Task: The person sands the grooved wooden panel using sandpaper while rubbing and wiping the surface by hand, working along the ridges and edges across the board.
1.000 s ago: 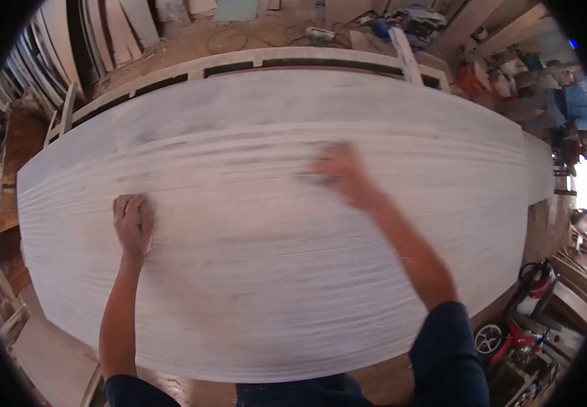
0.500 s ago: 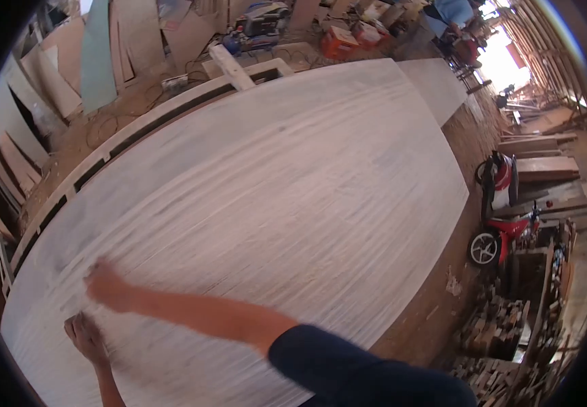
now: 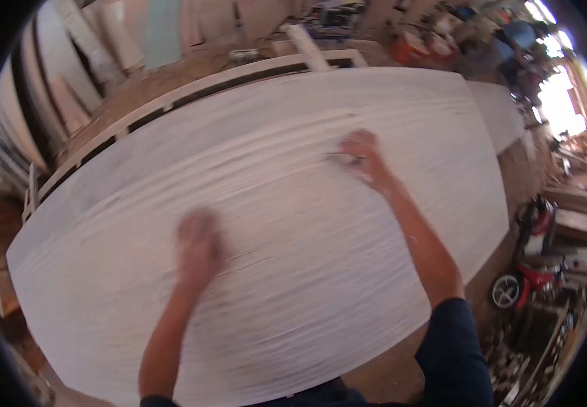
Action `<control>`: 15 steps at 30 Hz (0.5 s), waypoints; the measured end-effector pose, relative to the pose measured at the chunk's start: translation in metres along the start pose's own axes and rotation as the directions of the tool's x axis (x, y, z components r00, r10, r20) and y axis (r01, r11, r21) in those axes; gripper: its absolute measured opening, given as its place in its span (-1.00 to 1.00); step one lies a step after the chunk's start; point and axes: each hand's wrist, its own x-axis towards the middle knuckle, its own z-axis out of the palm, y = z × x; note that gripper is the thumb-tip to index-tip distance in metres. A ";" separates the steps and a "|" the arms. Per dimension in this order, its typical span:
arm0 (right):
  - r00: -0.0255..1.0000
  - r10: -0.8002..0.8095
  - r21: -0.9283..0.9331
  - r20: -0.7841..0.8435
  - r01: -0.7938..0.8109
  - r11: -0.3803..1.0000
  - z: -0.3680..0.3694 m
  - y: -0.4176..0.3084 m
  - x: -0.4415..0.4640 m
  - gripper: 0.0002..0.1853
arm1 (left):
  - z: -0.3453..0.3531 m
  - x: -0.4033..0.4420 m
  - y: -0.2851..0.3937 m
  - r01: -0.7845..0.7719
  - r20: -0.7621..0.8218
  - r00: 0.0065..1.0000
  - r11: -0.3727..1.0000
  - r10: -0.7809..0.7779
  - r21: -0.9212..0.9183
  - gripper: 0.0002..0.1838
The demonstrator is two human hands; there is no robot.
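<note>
A large pale board (image 3: pixel 293 224) with streaks of whitish dust fills the middle of the view. My right hand (image 3: pixel 365 157) is over its upper right part, fingers curled around something I cannot make out, with a thin dark edge showing at the fingertips. My left hand (image 3: pixel 200 245) is left of the board's centre, at or just above the surface, badly blurred; its fingers and anything under them cannot be told apart.
Behind the board runs a wooden frame (image 3: pixel 144 117) with a light plank (image 3: pixel 307 47) across it. Sheets (image 3: pixel 69 54) lean at the upper left. A red and white motorbike (image 3: pixel 531 278) is at the right. A person in blue (image 3: pixel 519 42) is at the upper right.
The view swung right, then partly back. My right hand moved from beside my left hand to the board's upper right; my left hand is now nearer the centre than before.
</note>
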 end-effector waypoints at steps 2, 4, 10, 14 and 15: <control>0.966 0.076 0.075 -0.247 -0.059 0.995 0.006 0.023 -0.023 -0.56 | 0.021 0.051 0.061 -0.005 0.022 1.000 0.997 0.007 -0.081 -0.52; 0.908 0.057 0.081 -0.415 -0.026 0.996 0.002 0.018 -0.018 -0.78 | 0.047 0.093 0.110 -0.031 0.018 0.999 0.990 0.034 -0.136 -0.50; 0.737 0.532 0.270 -0.417 -0.459 0.847 -0.012 -0.005 -0.009 -0.76 | 0.091 0.163 0.198 -0.093 -0.024 0.996 0.968 0.090 -0.233 -0.47; 0.748 0.489 0.298 -0.447 -0.391 0.871 -0.001 0.008 -0.012 -0.76 | 0.083 0.151 0.181 -0.077 -0.067 0.996 0.959 0.061 -0.273 -0.47; 0.747 0.476 0.250 -0.464 -0.405 0.879 0.001 0.010 -0.012 -0.76 | 0.076 0.143 0.170 -0.056 -0.073 0.997 0.954 0.036 -0.294 -0.48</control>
